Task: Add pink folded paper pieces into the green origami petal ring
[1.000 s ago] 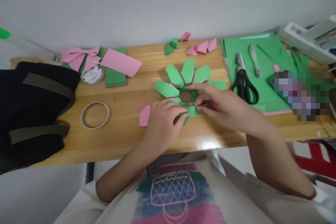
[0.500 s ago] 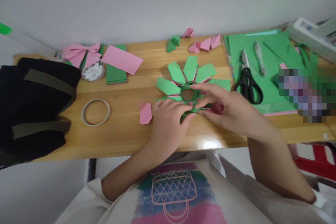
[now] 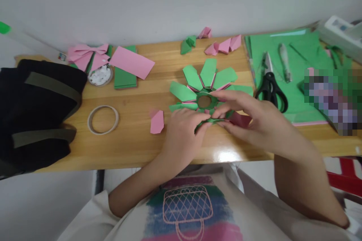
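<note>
A folded paper flower, with green petals and pink edges around a round opening, lies at the middle of the table. My left hand pinches its near side between thumb and fingers. On the near right side, my right hand grips the same flower, thumb below and fingers above. Part of a pink paper piece shows beneath the right fingers. The flower's near petals are largely hidden by both hands. A small pink paper piece lies left of my left hand.
Left are a tape roll, a black bag, a green paper stack and a pink bow. Folded pieces lie behind. Scissors and a craft knife rest on green sheets at right.
My right hand has shifted slightly to the right, and the pink paper under it shows a little more. The left hand keeps its pinch. The view has turned slightly.
</note>
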`<state>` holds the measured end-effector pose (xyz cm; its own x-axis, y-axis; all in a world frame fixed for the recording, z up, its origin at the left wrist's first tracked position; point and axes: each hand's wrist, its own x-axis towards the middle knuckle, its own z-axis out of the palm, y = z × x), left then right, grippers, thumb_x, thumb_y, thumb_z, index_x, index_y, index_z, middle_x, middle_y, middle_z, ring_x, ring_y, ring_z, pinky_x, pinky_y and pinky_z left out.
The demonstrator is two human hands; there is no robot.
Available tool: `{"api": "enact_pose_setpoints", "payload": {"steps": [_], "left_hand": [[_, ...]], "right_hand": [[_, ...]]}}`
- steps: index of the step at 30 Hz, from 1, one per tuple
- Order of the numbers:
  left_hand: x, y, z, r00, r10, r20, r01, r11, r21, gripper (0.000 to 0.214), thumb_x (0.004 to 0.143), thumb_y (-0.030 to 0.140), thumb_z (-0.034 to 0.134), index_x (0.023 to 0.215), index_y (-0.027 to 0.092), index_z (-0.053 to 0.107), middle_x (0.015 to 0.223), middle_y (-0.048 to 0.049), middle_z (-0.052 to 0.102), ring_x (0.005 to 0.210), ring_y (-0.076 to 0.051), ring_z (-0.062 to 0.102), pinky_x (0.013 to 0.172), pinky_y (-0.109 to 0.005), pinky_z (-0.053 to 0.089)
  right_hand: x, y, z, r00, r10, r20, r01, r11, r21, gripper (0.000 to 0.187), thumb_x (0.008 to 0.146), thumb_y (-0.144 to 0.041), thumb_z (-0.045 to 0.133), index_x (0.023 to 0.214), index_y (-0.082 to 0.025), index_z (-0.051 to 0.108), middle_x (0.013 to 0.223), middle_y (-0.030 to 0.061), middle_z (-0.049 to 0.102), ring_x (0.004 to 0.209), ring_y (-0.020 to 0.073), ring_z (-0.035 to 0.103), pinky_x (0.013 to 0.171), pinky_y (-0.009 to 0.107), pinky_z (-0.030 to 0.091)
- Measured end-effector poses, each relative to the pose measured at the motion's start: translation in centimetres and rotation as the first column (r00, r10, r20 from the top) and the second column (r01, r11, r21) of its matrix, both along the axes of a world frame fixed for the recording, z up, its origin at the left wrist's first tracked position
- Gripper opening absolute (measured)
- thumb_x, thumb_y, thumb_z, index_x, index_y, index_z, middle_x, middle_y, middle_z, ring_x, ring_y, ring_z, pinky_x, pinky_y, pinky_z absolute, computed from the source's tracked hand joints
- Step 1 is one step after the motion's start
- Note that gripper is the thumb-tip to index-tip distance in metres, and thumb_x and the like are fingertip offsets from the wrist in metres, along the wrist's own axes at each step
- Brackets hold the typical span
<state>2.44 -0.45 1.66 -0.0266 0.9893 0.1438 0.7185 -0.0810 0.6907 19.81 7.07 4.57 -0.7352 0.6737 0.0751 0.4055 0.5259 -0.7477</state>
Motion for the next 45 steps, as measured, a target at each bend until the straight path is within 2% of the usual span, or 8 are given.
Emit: {"api": "enact_pose_setpoints", "payload": {"steps": [4,8,19,25,31,35,40,45], "left_hand": [[0.1,0.0,-0.1,1.000,0.000,0.012,0.000,1.000,-0.002,0.009,0.084,0.017,0.067,0.089,0.022,0.073,0.090,-0.0008,0.076,0.085,-0.020,0.066,0.080,-0.035,0.047],[0.3,-0.1,-0.2,1.000,-0.023,0.011,0.023,0.999,0.037,0.011,0.087,0.017,0.064,0.092,0.022,0.073,0.090,-0.0007,0.076,0.083,-0.019,0.066,0.081,-0.034,0.047],[0.2,-0.6,-1.2,0.997,-0.072,0.041,0.056,0.951,0.305,0.011,0.090,0.016,0.061,0.095,0.018,0.071,0.086,-0.0006,0.077,0.079,-0.014,0.068,0.077,-0.028,0.052],[0.0,-0.5,-1.4,0.991,-0.100,0.094,0.068,0.954,0.291,0.011,0.088,0.012,0.064,0.093,0.020,0.070,0.083,0.0017,0.076,0.078,-0.013,0.067,0.075,-0.028,0.054],[-0.4,-0.3,-1.4,0.969,-0.172,0.177,0.103,0.933,0.346,0.013,0.085,0.008,0.066,0.093,0.018,0.068,0.083,0.0000,0.076,0.078,-0.013,0.067,0.076,-0.028,0.055],[-0.8,-0.2,-1.4,0.963,-0.232,0.136,0.169,0.916,0.364,0.017,0.085,0.006,0.065,0.098,0.017,0.066,0.084,-0.0030,0.075,0.080,-0.014,0.068,0.077,-0.029,0.056],[-1.1,-0.2,-1.4,0.964,-0.232,0.126,0.177,0.921,0.348,0.017,0.085,0.009,0.066,0.099,0.019,0.063,0.082,-0.0013,0.074,0.077,-0.012,0.068,0.076,-0.029,0.056],[-1.3,0.1,-1.3,0.958,-0.272,0.092,0.217,0.895,0.390,0.013,0.085,0.006,0.065,0.094,0.016,0.063,0.074,-0.0004,0.074,0.073,-0.011,0.069,0.073,-0.027,0.055]], "right_hand": [[0.1,0.0,-0.2,0.999,-0.032,0.041,0.028,0.996,0.089,0.053,0.083,-0.013,0.057,0.134,-0.025,0.049,0.094,-0.0010,0.075,0.075,0.0133,0.070,0.065,0.024,0.054],[0.1,-0.1,-0.3,0.999,-0.026,0.031,0.023,0.995,0.095,0.053,0.084,-0.012,0.056,0.135,-0.025,0.049,0.094,-0.0007,0.075,0.082,0.0143,0.071,0.067,0.024,0.054],[0.3,-1.1,0.7,0.991,-0.045,0.126,0.032,0.994,0.105,0.051,0.086,-0.010,0.050,0.135,-0.024,0.047,0.100,0.0002,0.074,0.081,0.0127,0.070,0.063,0.022,0.054],[0.2,-1.5,0.9,0.993,-0.035,0.113,0.018,0.989,0.147,0.046,0.089,-0.009,0.050,0.134,-0.019,0.047,0.094,0.0008,0.072,0.083,0.0139,0.068,0.074,0.025,0.055],[0.3,-2.2,0.7,0.995,-0.036,0.092,0.015,0.976,0.219,0.044,0.092,-0.011,0.050,0.136,-0.018,0.044,0.100,0.0011,0.070,0.087,0.0124,0.066,0.082,0.026,0.054],[0.4,-2.7,0.7,0.993,-0.063,0.100,0.031,0.956,0.293,0.041,0.093,-0.011,0.051,0.133,-0.016,0.046,0.096,0.0013,0.068,0.080,0.0110,0.062,0.079,0.025,0.052],[0.7,-3.4,0.5,0.989,-0.069,0.131,0.019,0.937,0.349,0.051,0.088,-0.004,0.055,0.136,-0.016,0.046,0.094,0.0018,0.070,0.087,0.0155,0.061,0.088,0.031,0.049],[1.4,-3.5,0.3,0.995,-0.035,0.090,0.005,0.949,0.314,0.063,0.085,-0.004,0.058,0.144,-0.017,0.040,0.099,-0.0003,0.070,0.091,0.0163,0.062,0.092,0.032,0.048]]}}
